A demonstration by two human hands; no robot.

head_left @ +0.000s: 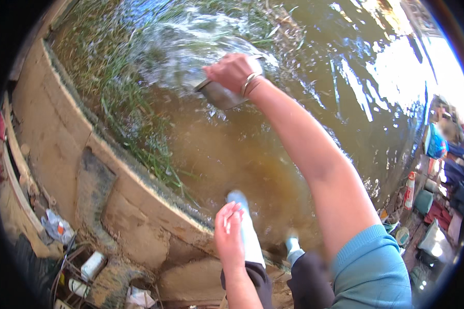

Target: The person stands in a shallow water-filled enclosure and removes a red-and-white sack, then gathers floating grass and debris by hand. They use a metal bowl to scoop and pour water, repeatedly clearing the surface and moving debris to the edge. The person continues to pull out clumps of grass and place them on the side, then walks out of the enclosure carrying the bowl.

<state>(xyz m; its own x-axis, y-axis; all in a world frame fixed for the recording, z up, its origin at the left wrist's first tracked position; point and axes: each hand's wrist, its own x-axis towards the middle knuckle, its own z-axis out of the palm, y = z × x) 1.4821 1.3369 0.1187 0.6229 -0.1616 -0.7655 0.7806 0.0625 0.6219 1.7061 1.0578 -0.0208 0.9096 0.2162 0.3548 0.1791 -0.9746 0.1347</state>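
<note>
Stretched out over muddy brown water (252, 149), my right hand (233, 72) grips the rim of a grey metal pan (224, 97). The pan is tilted and blurred, and my hand hides part of it. Water splashes (191, 41) just beyond it, against long green grass (123, 98) lying in the water. A bangle (249, 81) is on my right wrist. My left hand (229, 232) hangs low above my leg, its fingers loosely bent and nothing visible in them. My legs stand at the near edge in pale boots (250, 234), partly in the water.
A curved mud-coloured wall (134, 175) borders the water on the left. Below it sit a wire rack (69, 268) with white containers and a crumpled plastic bag (56, 226). Along the right bank lie an orange-and-white bottle (409, 190), a blue bundle (437, 141) and cloths.
</note>
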